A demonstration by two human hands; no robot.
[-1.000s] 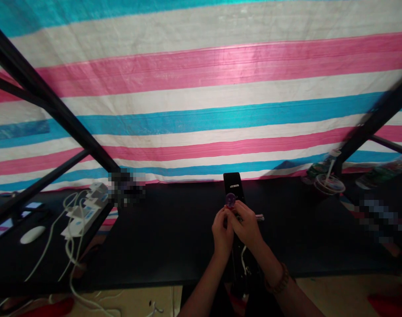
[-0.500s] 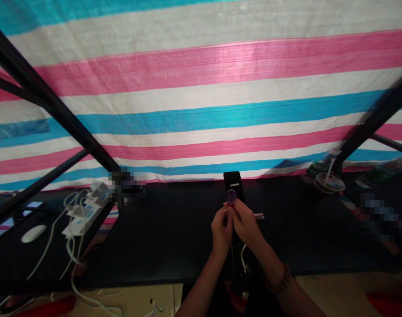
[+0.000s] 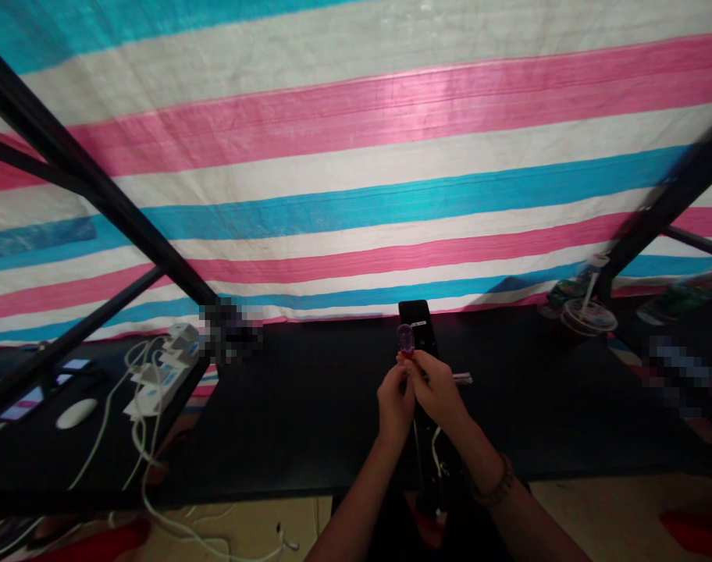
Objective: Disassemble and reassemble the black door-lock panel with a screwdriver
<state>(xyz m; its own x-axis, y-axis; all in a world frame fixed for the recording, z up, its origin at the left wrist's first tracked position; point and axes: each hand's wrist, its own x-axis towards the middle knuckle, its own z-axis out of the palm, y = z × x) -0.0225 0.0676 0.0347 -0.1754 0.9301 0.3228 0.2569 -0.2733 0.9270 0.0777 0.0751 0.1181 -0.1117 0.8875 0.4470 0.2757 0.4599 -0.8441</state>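
Both hands meet over a black table [image 3: 309, 406], fingertips pinched together. Between them stands a small translucent purple bulb-shaped piece [image 3: 405, 336] with a red base, its rounded end pointing away from me. My left hand [image 3: 396, 402] grips the base from the left with bent fingers. From the right, my right hand [image 3: 436, 386] pinches the same base; a bracelet circles that wrist. Just beyond and beneath the hands lies a long black device [image 3: 413, 310] with a white label. The fingers hide the lower part of the purple piece.
A shiny short item [image 3: 462, 378] lies right of my right hand. A lidded cup with a straw [image 3: 589, 316] stands at the back right. White power strips [image 3: 160, 382], cables and a mouse [image 3: 76, 414] are at left. Black frame bars [image 3: 122, 215] and a striped sheet [image 3: 356, 203] enclose the table.
The purple piece has tilted more upright and more of it shows above my fingertips. Both hands keep their pinch. The whole view has shifted slightly.
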